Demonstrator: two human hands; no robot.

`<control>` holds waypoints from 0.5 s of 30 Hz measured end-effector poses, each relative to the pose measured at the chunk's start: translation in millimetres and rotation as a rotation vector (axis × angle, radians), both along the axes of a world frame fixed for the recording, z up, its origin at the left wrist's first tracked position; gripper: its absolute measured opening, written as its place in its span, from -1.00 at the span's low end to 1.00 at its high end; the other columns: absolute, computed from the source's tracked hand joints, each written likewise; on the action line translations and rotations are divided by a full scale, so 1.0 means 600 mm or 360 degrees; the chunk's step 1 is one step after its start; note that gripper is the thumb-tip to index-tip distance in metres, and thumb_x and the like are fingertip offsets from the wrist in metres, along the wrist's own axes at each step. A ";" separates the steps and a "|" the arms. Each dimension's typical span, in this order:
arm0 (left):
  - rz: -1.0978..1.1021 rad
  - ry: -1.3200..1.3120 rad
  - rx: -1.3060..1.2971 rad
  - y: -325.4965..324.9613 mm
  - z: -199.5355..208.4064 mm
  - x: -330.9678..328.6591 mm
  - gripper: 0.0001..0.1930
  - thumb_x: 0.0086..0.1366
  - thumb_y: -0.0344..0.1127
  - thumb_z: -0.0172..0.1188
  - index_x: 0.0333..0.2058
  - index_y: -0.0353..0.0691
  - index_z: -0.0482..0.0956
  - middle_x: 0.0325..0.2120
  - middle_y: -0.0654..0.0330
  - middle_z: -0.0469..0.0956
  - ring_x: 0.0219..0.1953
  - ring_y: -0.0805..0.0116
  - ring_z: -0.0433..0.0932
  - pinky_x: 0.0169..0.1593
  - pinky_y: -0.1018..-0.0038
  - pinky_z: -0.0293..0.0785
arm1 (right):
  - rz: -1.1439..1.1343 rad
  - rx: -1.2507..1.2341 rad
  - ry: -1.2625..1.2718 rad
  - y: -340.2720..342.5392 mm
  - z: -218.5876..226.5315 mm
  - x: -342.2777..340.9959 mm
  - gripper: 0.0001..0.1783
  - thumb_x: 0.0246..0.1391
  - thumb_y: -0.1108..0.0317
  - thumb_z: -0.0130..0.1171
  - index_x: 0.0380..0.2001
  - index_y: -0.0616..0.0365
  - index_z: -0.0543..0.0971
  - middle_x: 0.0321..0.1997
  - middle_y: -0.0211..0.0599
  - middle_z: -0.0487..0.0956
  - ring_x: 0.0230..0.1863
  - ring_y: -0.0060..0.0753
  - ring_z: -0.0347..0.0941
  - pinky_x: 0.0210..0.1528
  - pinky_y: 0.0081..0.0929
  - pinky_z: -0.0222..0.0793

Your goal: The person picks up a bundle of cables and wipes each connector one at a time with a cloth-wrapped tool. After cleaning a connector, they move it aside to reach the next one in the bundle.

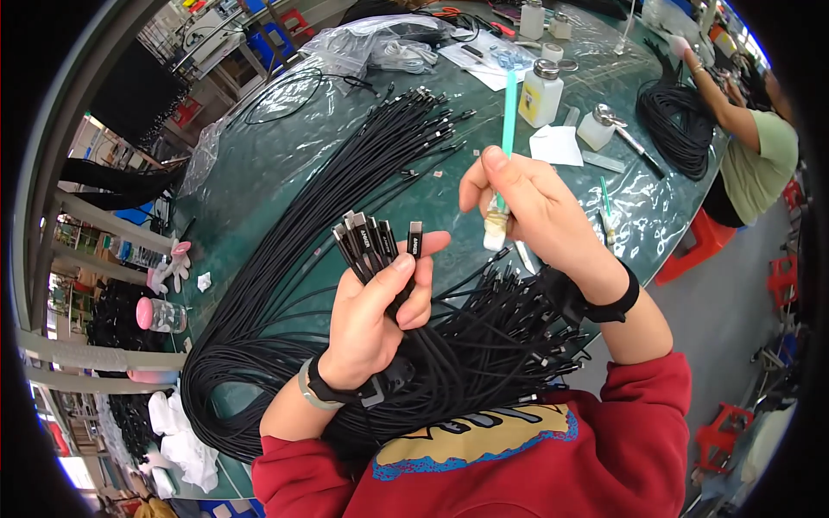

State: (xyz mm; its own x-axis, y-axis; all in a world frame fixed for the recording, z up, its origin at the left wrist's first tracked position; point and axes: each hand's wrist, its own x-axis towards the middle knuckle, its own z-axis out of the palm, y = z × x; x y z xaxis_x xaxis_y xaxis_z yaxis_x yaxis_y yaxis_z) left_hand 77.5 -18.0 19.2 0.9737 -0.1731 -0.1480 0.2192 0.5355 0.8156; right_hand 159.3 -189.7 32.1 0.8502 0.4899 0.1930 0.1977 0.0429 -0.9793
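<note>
Head | connectors [367,237] held in left hand [371,311], one separated, seemingly for access | green stick [509,116] pinched in right hand [537,200]

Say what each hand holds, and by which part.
Left hand: black cables, near their connector ends. Right hand: green stick, just above its whitish lower end.

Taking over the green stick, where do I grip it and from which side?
Probably the upper shaft, from the far side: the green stick juts straight and bare past the right hand, which pinches it lower, near its whitish end.
</note>
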 end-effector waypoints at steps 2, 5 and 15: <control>-0.0053 -0.0003 -0.0031 0.006 -0.008 0.004 -0.65 0.25 -0.33 -0.13 -0.06 -0.44 0.26 -0.67 0.36 0.23 -0.73 0.69 0.04 -0.65 0.71 -0.04 | 0.0211 0.0090 0.0414 -0.010 0.012 -0.006 -0.62 0.13 0.14 -0.17 -0.50 0.25 0.44 -0.67 -0.49 0.35 -0.71 -0.73 0.18 -0.63 -0.80 0.10; -0.0147 0.0006 -0.0113 0.017 -0.020 0.010 -0.63 0.25 -0.32 -0.13 -0.04 -0.45 0.24 -0.66 0.35 0.23 -0.73 0.69 0.04 -0.66 0.71 -0.05 | 0.0347 0.0222 0.0442 -0.010 0.005 -0.010 -0.74 0.08 0.26 -0.06 -0.47 0.26 0.44 -0.61 -0.48 0.37 -0.65 -0.74 0.22 -0.59 -0.83 0.12; -0.0253 -0.0013 -0.0120 0.029 -0.026 0.013 -0.72 0.25 -0.32 -0.13 -0.10 -0.33 0.29 -0.67 0.35 0.21 -0.74 0.69 0.00 -0.67 0.71 -0.07 | 0.0007 -0.0111 -0.0979 0.037 -0.014 -0.021 -0.84 -0.20 0.56 0.15 -0.44 0.25 0.45 -0.52 -0.37 0.42 -0.52 -0.51 0.32 -0.54 -0.64 0.21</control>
State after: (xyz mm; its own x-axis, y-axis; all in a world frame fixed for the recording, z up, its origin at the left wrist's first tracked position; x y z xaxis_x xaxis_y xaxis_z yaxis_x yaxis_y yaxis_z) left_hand 85.1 -0.4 3.4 0.9342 -0.3355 -0.1210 0.2997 0.5545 0.7763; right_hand 146.9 -167.7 23.9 0.5913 0.5225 0.6143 0.7268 -0.0150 -0.6867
